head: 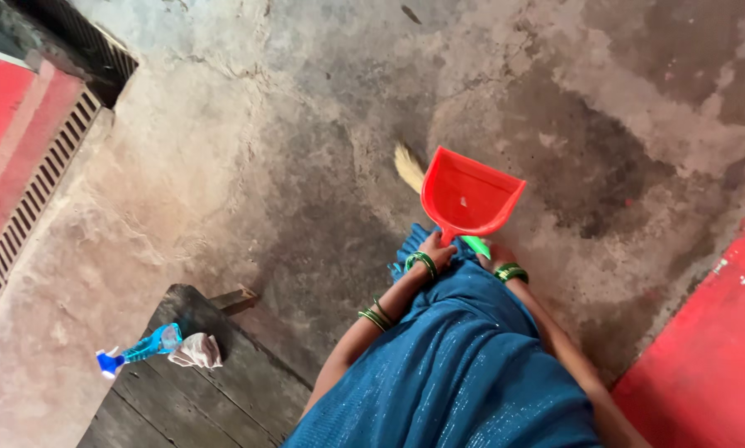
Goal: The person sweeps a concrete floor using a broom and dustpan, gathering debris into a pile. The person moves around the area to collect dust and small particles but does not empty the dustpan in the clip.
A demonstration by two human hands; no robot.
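Left hand: the left hand [439, 250] was closed around the handle of a red dustpan [469, 197], fingers wrapped on it; green bangles sat at its wrist and more further up the forearm.
Right hand: the right hand [495, 254] lay just beside the left one, curled on a green handle [475, 245]; how tightly the fingers gripped could not be told, as the dustpan hid most of them. Green bangles ringed this wrist too.
Dustpan: red plastic, scoop-shaped, held out just beyond the left hand with its open mouth turned away from the person and its hollow facing the camera.
Broom: straw-coloured bristles [408, 167] showed past the far left edge of the dustpan, beyond both hands; the green handle ran back under the pan to the right hand.
Garment: blue cloth [464, 365] with a faint sheen, directly below both hands.
Floor: stained grey concrete [306, 149], beneath and ahead of the hands.
Bench: dark wooden surface [223, 390], well off to the left-hand side, low in view.
On bench: a blue spray bottle [140, 348] lying on its side, with a crumpled pale rag [197, 351] touching it.
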